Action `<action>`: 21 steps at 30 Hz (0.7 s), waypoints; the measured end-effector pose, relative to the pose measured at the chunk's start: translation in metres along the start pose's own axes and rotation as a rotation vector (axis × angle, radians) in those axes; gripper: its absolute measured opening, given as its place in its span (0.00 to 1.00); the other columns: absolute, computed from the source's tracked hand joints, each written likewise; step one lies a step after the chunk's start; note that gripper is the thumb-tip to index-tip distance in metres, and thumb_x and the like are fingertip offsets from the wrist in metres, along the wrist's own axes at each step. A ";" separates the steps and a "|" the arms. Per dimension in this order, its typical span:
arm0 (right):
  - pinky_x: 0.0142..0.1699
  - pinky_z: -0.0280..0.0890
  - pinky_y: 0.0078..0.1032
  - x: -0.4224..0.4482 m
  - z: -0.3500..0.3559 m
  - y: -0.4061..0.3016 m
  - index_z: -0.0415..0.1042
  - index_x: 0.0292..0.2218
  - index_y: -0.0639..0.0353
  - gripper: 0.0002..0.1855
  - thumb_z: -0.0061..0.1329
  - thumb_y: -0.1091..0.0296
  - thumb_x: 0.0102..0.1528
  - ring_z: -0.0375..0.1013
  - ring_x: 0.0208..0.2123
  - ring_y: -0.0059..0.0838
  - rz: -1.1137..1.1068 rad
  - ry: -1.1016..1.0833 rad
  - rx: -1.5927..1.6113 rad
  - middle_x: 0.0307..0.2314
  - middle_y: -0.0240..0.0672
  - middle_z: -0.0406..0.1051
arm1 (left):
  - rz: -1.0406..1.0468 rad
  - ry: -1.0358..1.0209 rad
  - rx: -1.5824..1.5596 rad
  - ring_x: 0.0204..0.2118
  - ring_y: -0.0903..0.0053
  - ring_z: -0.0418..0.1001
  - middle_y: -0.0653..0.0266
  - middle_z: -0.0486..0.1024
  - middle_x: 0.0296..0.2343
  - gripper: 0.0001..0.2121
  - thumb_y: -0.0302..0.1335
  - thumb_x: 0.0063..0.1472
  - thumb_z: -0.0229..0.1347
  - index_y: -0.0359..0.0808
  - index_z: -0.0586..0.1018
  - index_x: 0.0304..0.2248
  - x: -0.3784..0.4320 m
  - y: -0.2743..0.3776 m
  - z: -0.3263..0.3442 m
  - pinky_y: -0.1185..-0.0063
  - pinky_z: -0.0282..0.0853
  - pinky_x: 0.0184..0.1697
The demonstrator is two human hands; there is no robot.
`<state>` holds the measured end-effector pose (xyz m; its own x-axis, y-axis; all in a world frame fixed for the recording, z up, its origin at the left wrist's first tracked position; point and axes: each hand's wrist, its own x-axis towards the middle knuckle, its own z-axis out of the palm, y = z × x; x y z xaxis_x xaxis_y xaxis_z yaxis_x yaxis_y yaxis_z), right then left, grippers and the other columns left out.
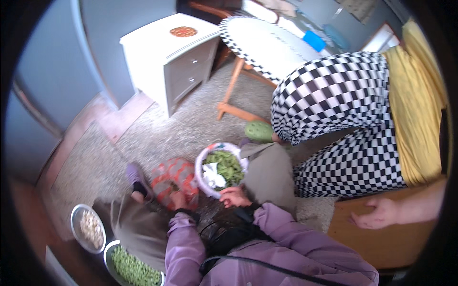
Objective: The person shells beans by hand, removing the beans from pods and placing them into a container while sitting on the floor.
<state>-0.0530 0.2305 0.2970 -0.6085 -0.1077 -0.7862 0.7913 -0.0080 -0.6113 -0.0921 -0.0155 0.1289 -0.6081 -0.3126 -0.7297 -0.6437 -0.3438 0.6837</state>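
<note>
My left hand reaches into a red and clear patterned plastic bag on the floor between my feet; its fingertips are at something small and dark that I cannot make out. My right hand is at the near rim of a round, light-coloured bin, its fingers curled; whether it holds anything is unclear. Green pods or peelings and a crumpled white piece lie inside the bin. Down to the left, a metal bowl contains pale pieces, and another bowl contains small green pieces.
Another person in checkered trousers stands close on the right, one hand above a wooden surface. A white cabinet and an oval board or tabletop on wooden legs stand ahead. Blue-grey doors or panels line the left.
</note>
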 end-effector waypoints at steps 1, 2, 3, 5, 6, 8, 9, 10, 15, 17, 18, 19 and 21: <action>0.26 0.71 0.21 0.007 0.022 -0.021 0.70 0.43 0.65 0.17 0.49 0.72 0.52 0.69 0.20 0.19 -0.079 -0.097 -0.064 0.26 0.36 0.73 | 0.068 0.024 -0.069 0.13 0.70 0.71 0.61 0.69 0.14 0.07 0.20 0.52 0.43 0.33 0.73 0.22 0.029 0.009 -0.030 0.74 0.62 0.12; 0.26 0.71 0.21 0.002 0.006 -0.009 0.69 0.44 0.65 0.17 0.48 0.72 0.52 0.69 0.19 0.19 -0.043 -0.060 -0.028 0.26 0.36 0.73 | -0.004 -0.001 -0.042 0.13 0.68 0.71 0.59 0.70 0.14 0.08 0.20 0.52 0.42 0.31 0.73 0.22 0.006 0.012 -0.014 0.75 0.63 0.11; 0.26 0.71 0.21 0.000 0.003 -0.015 0.69 0.44 0.65 0.16 0.48 0.72 0.52 0.69 0.19 0.19 -0.040 -0.050 -0.029 0.26 0.37 0.73 | -0.041 -0.009 -0.057 0.12 0.67 0.71 0.57 0.70 0.15 0.08 0.19 0.51 0.41 0.29 0.72 0.21 -0.013 0.035 -0.006 0.75 0.65 0.11; 0.26 0.69 0.20 -0.012 0.003 -0.014 0.70 0.41 0.65 0.14 0.47 0.72 0.53 0.69 0.19 0.19 -0.052 -0.046 -0.006 0.25 0.37 0.73 | -0.026 -0.019 -0.007 0.16 0.68 0.73 0.54 0.74 0.17 0.08 0.23 0.53 0.44 0.29 0.75 0.23 -0.015 0.036 -0.007 0.73 0.69 0.17; 0.25 0.68 0.20 -0.020 0.007 -0.021 0.71 0.39 0.65 0.12 0.46 0.72 0.53 0.69 0.20 0.18 -0.066 -0.040 0.027 0.25 0.36 0.73 | 0.070 0.014 0.046 0.17 0.68 0.74 0.53 0.74 0.17 0.09 0.25 0.54 0.45 0.28 0.76 0.24 -0.020 0.040 -0.012 0.73 0.69 0.18; 0.25 0.68 0.22 -0.011 -0.003 -0.014 0.70 0.38 0.65 0.11 0.43 0.71 0.53 0.70 0.21 0.22 -0.318 -0.073 -0.183 0.25 0.38 0.72 | 0.365 0.123 0.192 0.19 0.67 0.75 0.51 0.75 0.18 0.12 0.29 0.55 0.47 0.27 0.77 0.25 -0.030 0.053 -0.011 0.71 0.68 0.20; 0.25 0.68 0.23 0.006 -0.009 -0.006 0.70 0.37 0.65 0.10 0.42 0.71 0.54 0.71 0.21 0.24 -0.488 -0.095 -0.359 0.24 0.38 0.72 | 0.497 0.221 0.254 0.19 0.66 0.75 0.50 0.76 0.19 0.14 0.31 0.56 0.48 0.26 0.78 0.26 -0.040 0.063 -0.014 0.71 0.68 0.21; 0.26 0.68 0.24 0.017 -0.023 0.007 0.69 0.36 0.65 0.10 0.40 0.70 0.54 0.72 0.22 0.26 -0.596 -0.070 -0.485 0.24 0.39 0.72 | 0.555 0.282 0.287 0.20 0.66 0.75 0.49 0.76 0.19 0.15 0.33 0.57 0.49 0.25 0.79 0.27 -0.058 0.066 -0.008 0.70 0.68 0.22; 0.40 0.71 0.32 0.070 -0.069 0.056 0.54 0.55 0.61 0.28 0.46 0.63 0.56 0.73 0.38 0.36 -0.137 -0.379 -0.186 0.39 0.48 0.69 | 0.538 0.016 0.155 0.22 0.69 0.76 0.53 0.75 0.16 0.23 0.44 0.53 0.54 0.26 0.78 0.20 -0.095 0.068 0.011 0.70 0.68 0.26; 0.42 0.70 0.39 0.071 0.035 0.046 0.55 0.55 0.57 0.28 0.47 0.61 0.56 0.72 0.40 0.41 -0.326 -0.446 -0.317 0.44 0.47 0.67 | 0.566 0.060 0.297 0.29 0.71 0.76 0.51 0.78 0.25 0.23 0.44 0.51 0.56 0.25 0.78 0.30 -0.047 0.063 -0.065 0.71 0.69 0.33; 0.40 0.70 0.39 0.091 -0.050 0.088 0.55 0.55 0.58 0.28 0.47 0.61 0.57 0.72 0.40 0.41 -0.203 -0.416 -0.150 0.43 0.47 0.67 | 0.579 -0.235 0.179 0.31 0.68 0.76 0.52 0.78 0.29 0.23 0.44 0.52 0.55 0.29 0.77 0.36 -0.106 0.049 0.015 0.70 0.70 0.36; 0.39 0.71 0.39 0.116 -0.087 0.090 0.55 0.55 0.60 0.28 0.46 0.62 0.57 0.72 0.39 0.41 -0.167 -0.501 -0.039 0.42 0.47 0.68 | 0.814 -0.191 0.564 0.35 0.66 0.75 0.55 0.77 0.33 0.22 0.37 0.49 0.57 0.35 0.75 0.42 -0.105 0.045 0.040 0.71 0.69 0.38; 0.35 0.72 0.36 0.131 -0.057 0.094 0.58 0.53 0.62 0.26 0.47 0.64 0.56 0.74 0.35 0.40 0.021 -0.721 0.174 0.37 0.47 0.70 | 0.863 -0.193 0.673 0.36 0.66 0.75 0.54 0.76 0.33 0.21 0.36 0.49 0.57 0.36 0.75 0.42 -0.108 0.030 0.025 0.70 0.69 0.38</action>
<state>-0.0611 0.2726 0.1313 -0.4502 -0.7352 -0.5068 0.8369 -0.1494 -0.5266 -0.0577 0.0299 0.2284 -0.9981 -0.0521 -0.0334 -0.0548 0.4914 0.8692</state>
